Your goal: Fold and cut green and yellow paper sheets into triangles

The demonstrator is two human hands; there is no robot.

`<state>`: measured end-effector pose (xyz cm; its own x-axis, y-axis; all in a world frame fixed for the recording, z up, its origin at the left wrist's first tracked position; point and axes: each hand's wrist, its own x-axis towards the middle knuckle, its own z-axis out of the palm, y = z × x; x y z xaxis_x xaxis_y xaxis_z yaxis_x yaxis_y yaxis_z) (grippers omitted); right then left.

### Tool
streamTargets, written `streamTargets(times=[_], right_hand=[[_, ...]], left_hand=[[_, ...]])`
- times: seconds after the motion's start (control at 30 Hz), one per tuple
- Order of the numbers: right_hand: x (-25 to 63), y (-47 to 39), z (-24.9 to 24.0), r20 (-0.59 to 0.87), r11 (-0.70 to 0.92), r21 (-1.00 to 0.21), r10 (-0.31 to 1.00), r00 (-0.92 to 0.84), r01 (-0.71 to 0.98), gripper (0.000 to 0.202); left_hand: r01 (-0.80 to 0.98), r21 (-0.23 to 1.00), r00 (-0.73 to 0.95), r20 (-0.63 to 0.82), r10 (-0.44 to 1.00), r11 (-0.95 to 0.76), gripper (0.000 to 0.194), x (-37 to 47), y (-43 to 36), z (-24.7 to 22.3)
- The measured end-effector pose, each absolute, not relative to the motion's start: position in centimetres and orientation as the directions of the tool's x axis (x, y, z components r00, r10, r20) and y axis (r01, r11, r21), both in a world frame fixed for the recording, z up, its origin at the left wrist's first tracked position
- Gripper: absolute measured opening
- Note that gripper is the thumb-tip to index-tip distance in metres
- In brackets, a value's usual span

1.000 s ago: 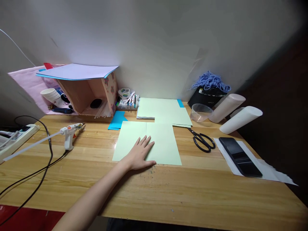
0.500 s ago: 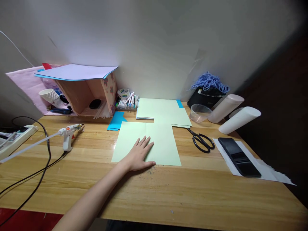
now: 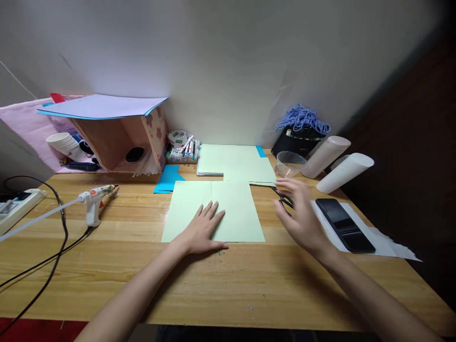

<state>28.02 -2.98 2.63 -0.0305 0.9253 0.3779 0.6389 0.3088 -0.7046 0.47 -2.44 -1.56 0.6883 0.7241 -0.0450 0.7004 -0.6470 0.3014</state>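
A pale green sheet (image 3: 237, 213) with a faint crease lies on the wooden table, and my left hand (image 3: 204, 228) rests flat on its lower part with the fingers spread. Over the black-handled scissors (image 3: 287, 200), right of the sheet, is my right hand (image 3: 299, 216), slightly blurred, with thumb and fingers apart and nothing between them. It partly hides the scissor handles. More green sheets (image 3: 238, 164) are stacked behind, overlapping the front sheet's back edge.
Left are a glue gun (image 3: 94, 204) with a black cable, a power strip (image 3: 21, 209) and an open box (image 3: 156, 137). Blue paper (image 3: 167, 179) and markers (image 3: 185, 149) sit behind. Right are a plastic bowl (image 3: 290, 164), white rolls (image 3: 345, 172) and a phone (image 3: 344, 225).
My right hand has come into view from the right and is now over the scissors. My left hand stays on the green sheet. The whole view has shifted slightly.
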Motion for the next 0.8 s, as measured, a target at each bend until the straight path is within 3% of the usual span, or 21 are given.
streamTargets(times=[0.1, 0.17, 0.23, 0.33, 0.43, 0.57, 0.7, 0.8], right_hand=[[27.6, -1.8, 0.0, -0.044, -0.066, -0.923, 0.997, 0.067, 0.378, 0.034], [27.3, -1.0, -1.4, -0.239, -0.25, -0.959, 0.967, 0.092, 0.133, 0.031], [27.3, -0.6, -2.2, -0.29, -0.289, -0.957, 0.95, 0.112, -0.026, 0.032], [27.7, -0.7, -2.3, -0.317, -0.31, -0.944, 0.948, 0.042, -0.112, 0.034], [28.1, -1.1, -2.4, -0.33, -0.33, -0.942, 0.944, -0.019, -0.058, 0.033], [28.4, -1.4, -3.0, -0.331, -0.316, -0.931, 0.942, -0.058, 0.181, 0.031], [28.8, -1.1, -4.0, -0.12, -0.136, -0.904, 0.991, 0.063, 0.407, 0.03], [29.5, -0.4, -4.9, -0.03, -0.075, -0.904, 0.993, 0.112, 0.421, 0.039]], left_hand=[[0.708, 0.267, 0.688, -0.049, 0.724, -0.654, 0.08, 0.8, -2.7, -1.3], [0.695, 0.246, 0.702, -0.033, 0.711, -0.675, 0.071, 1.0, -2.9, -1.1], [0.672, 0.231, 0.722, 0.004, 0.692, -0.703, 0.062, 1.2, -3.0, -0.9], [0.602, 0.214, 0.774, 0.081, 0.628, -0.769, 0.044, 1.4, -3.0, -1.1], [0.491, 0.195, 0.84, 0.153, 0.521, -0.849, 0.03, 1.8, -3.1, -1.7], [0.419, 0.193, 0.86, 0.23, 0.456, -0.887, 0.03, 2.8, -4.2, -1.8], [0.349, 0.285, 0.88, 0.229, 0.417, -0.893, 0.027, 4.2, -6.2, -0.6], [0.321, 0.383, 0.892, 0.185, 0.412, -0.866, 0.026, 4.4, -6.4, 0.2]])
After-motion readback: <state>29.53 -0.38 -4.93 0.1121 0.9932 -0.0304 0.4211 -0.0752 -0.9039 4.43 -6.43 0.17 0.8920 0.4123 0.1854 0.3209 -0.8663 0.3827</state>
